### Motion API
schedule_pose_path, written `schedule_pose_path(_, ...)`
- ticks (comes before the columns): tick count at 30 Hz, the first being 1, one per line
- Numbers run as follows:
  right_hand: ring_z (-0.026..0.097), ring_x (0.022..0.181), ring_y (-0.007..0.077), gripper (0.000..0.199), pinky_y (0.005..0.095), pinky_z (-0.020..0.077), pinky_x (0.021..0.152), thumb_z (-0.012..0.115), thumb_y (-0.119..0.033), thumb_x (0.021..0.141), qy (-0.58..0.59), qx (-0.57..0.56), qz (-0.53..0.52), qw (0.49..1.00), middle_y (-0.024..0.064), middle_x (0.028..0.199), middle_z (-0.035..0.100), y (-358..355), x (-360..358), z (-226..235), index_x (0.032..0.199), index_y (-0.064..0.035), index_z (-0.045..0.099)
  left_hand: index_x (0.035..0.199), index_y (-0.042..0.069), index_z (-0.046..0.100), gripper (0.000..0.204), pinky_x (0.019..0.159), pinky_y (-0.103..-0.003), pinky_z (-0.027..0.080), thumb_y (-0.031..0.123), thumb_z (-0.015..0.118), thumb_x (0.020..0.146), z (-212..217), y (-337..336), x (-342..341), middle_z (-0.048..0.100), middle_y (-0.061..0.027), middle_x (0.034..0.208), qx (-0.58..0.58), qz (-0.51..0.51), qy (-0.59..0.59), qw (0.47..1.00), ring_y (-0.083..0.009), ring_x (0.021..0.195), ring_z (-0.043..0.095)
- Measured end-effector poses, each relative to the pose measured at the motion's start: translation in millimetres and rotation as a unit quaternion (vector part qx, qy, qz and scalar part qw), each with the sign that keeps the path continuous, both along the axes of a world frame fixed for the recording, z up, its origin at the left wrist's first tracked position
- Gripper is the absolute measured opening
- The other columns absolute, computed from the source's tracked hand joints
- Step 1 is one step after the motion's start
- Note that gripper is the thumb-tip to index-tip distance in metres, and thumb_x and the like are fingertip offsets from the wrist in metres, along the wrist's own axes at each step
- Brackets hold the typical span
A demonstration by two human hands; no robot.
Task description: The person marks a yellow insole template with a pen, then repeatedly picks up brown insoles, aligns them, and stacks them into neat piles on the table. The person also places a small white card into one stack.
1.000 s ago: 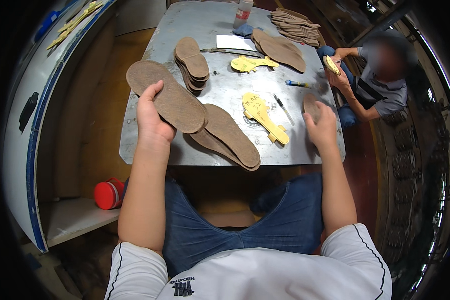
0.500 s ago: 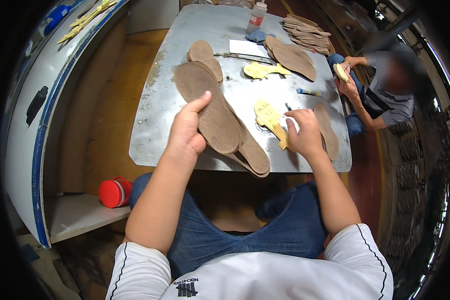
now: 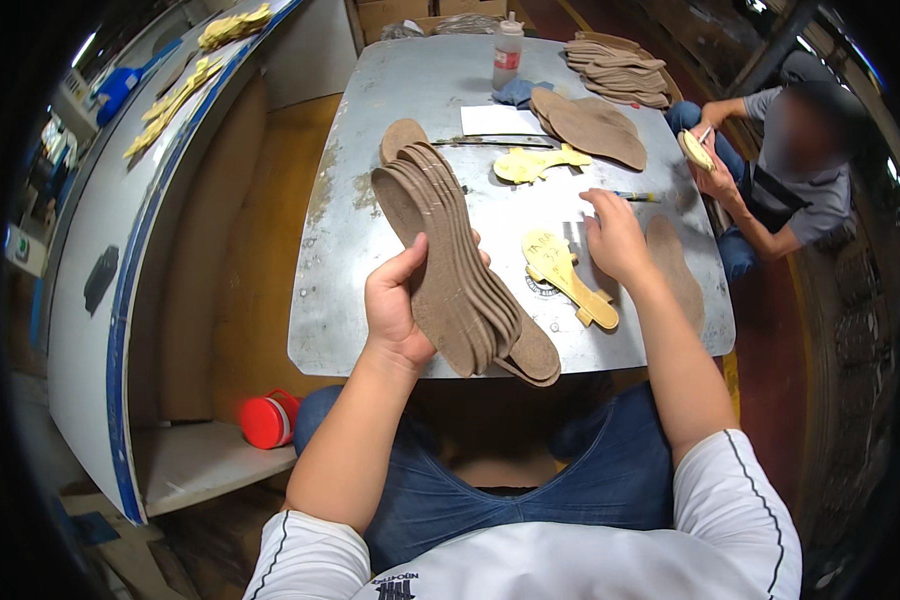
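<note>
My left hand (image 3: 395, 310) is closed round a stack of brown insoles (image 3: 440, 265), tilted so that their layered edges show. More brown insoles (image 3: 532, 355) lie under the stack at the near table edge, and another insole (image 3: 402, 138) shows behind it. Held above the table, my right hand (image 3: 618, 235) has its fingers stretched and its thumb apart, with nothing visible in them. Beside it lies a yellow sole-shaped template (image 3: 560, 262) with handwriting on it. A pen (image 3: 635, 197) rests just beyond the fingers, and a single insole (image 3: 675, 270) lies to the hand's right.
Farther back on the metal table (image 3: 320, 300) are a second yellow template (image 3: 540, 165), white paper (image 3: 498, 121), a squeeze bottle (image 3: 507, 55), a blue cloth (image 3: 523, 92) and insole piles (image 3: 615, 70). A co-worker (image 3: 800, 170) sits at right. A white shelf (image 3: 95, 330) stands left.
The stack in my left hand has turned from its flat face to show its layered edges. My right hand has moved away from the near yellow template. The whole view has shifted slightly.
</note>
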State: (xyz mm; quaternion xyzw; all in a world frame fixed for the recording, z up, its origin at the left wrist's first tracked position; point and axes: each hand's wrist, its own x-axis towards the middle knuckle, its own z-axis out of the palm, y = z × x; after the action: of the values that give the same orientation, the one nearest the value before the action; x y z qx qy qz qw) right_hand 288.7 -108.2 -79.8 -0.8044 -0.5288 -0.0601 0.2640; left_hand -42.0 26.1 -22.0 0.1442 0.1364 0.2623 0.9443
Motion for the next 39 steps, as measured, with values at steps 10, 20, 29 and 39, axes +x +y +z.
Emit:
schedule_pose_path(10,0.059,0.141,0.0352,0.049,0.0506,0.0476,0.120,0.072,-0.009,0.102,-0.017,-0.056,0.072,0.996,0.0121,0.148,0.069,7.1,9.9,-9.5,0.151,-0.0113,0.069,0.160,-0.005,0.043,0.074,0.105,-0.053,0.058,0.035,0.064,0.101,10.0,-15.2,13.6,0.057,-0.0185,0.138,0.055,-0.072,-0.101,0.991,-0.0347,0.120,0.061)
schedule_pose_path(20,0.061,0.134,0.0342,0.054,0.0495,0.0499,0.114,0.080,-0.018,0.096,0.025,-0.108,0.062,0.992,0.0133,0.134,0.067,6.9,6.6,0.7,0.149,-0.0081,0.069,0.161,-0.005,0.043,0.081,0.100,-0.048,0.055,0.038,0.070,0.098,6.1,-17.1,9.1,0.057,-0.0159,0.133,0.072,-0.115,-0.139,0.981,-0.0322,0.115,0.060)
schedule_pose_path(29,0.059,0.137,0.0332,0.052,0.0496,0.0473,0.115,0.084,-0.028,0.096,0.043,-0.101,-0.007,0.994,0.0127,0.137,0.066,6.4,-0.2,-8.5,0.142,-0.0077,0.072,0.163,-0.006,0.041,0.089,0.102,-0.051,0.058,0.040,0.075,0.095,0.7,-18.4,7.6,0.060,-0.0204,0.134,0.117,-0.154,-0.140,0.971,-0.0350,0.119,0.062)
schedule_pose_path(39,0.061,0.133,0.0321,0.041,0.0500,0.0487,0.112,0.087,-0.024,0.095,0.058,-0.070,-0.043,0.995,0.0097,0.133,0.068,15.6,4.6,-21.0,0.133,-0.0111,0.075,0.162,-0.005,0.041,0.091,0.103,-0.050,0.058,0.041,0.079,0.093,1.0,-16.4,4.3,0.060,-0.0197,0.134,0.117,-0.151,-0.137,0.972,-0.0348,0.119,0.062)
